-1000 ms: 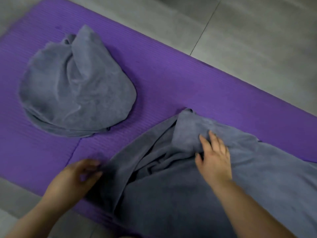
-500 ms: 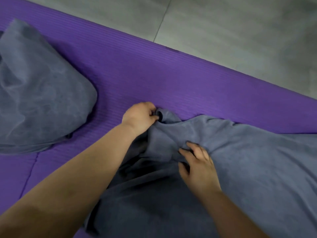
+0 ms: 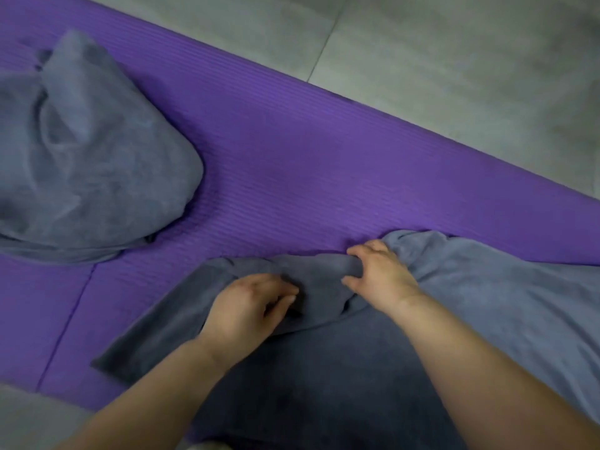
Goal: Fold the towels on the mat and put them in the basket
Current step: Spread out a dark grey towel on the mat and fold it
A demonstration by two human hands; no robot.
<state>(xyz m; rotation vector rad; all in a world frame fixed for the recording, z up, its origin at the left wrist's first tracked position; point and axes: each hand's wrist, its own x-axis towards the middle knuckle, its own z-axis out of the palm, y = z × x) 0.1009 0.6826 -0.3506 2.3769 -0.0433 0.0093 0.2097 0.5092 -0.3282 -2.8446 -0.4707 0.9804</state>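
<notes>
A large grey towel (image 3: 487,303) lies spread over the near right part of the purple mat (image 3: 292,164). My left hand (image 3: 246,306) pinches a fold of this towel near its left end. My right hand (image 3: 380,274) grips a bunched fold along the towel's far edge. A second grey towel (image 3: 87,164) sits crumpled in a heap on the mat at the left, apart from both hands. The basket is not in view.
Grey floor tiles (image 3: 454,69) run beyond the mat's far edge, and a strip of floor (image 3: 29,417) shows at the near left. A seam (image 3: 69,319) crosses the mat between the two towels.
My left hand came back from the towel's far corner to its near left part. My right hand shifted to the far edge. The folded-over flap now lies flatter and wider.
</notes>
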